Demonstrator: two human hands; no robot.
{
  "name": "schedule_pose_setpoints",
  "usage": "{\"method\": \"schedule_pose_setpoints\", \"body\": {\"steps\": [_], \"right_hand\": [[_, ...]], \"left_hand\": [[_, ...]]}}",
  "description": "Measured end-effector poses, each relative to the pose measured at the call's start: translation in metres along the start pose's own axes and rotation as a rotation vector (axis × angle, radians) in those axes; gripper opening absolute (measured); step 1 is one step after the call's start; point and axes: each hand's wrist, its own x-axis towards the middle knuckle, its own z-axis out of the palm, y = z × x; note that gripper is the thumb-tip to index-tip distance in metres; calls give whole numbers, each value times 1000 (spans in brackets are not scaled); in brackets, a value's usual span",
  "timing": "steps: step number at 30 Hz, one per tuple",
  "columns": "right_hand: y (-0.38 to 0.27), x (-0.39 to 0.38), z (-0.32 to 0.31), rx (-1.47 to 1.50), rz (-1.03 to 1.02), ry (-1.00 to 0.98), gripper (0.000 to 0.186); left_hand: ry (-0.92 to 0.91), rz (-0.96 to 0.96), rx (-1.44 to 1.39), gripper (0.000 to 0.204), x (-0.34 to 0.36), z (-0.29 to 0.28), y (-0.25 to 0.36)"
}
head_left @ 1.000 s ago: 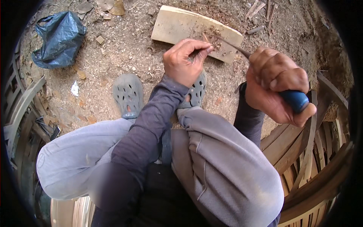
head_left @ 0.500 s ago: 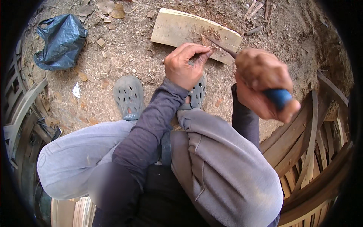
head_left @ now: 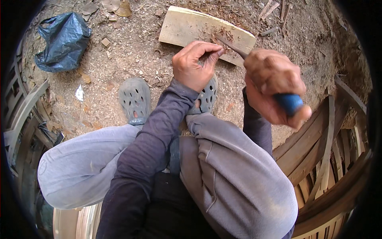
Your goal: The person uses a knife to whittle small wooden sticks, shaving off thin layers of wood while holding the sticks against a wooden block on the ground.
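Observation:
My right hand (head_left: pixel 274 85) is wrapped round the blue handle (head_left: pixel 289 102) of a knife-like tool with a narrow, dark metal blade (head_left: pixel 234 47). Its tip points up and left over a pale wooden board (head_left: pixel 179 30) lying on the ground. Thumb and forefinger of my left hand (head_left: pixel 195 63) are pinched together at the board's near edge, close to the blade tip. Whatever sits in that pinch is too small to make out. Reddish-brown shavings (head_left: pixel 225 34) are scattered on the board around the tip.
A crumpled dark plastic bag (head_left: pixel 65 42) lies at the far left on chip-covered ground. My feet are in grey clogs (head_left: pixel 134 99). Wooden strips (head_left: pixel 328 147) are stacked at the right, with more slats (head_left: pixel 26 115) at the left. Thin sticks (head_left: pixel 270 10) lie beyond the board.
My right hand and its tool have shifted slightly left and toward the left fingertips. A small brownish sliver beyond those fingertips no longer shows. My left hand has hardly moved.

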Motion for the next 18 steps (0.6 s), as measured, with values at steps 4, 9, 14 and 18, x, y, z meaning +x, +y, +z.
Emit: {"method": "schedule_pose_setpoints", "body": {"steps": [4, 9, 14, 18], "right_hand": [[12, -5, -6, -19, 104, 7, 71], [19, 1, -4, -85, 134, -21, 72], [23, 1, 14, -311, 109, -30, 77], [13, -4, -12, -332, -65, 111, 80]], "left_hand": [[2, 60, 8, 12, -4, 4, 1], [33, 26, -18, 11, 1, 1, -1], [40, 3, -23, 10, 0, -3, 0], [-5, 11, 1, 8, -9, -3, -4]]}}
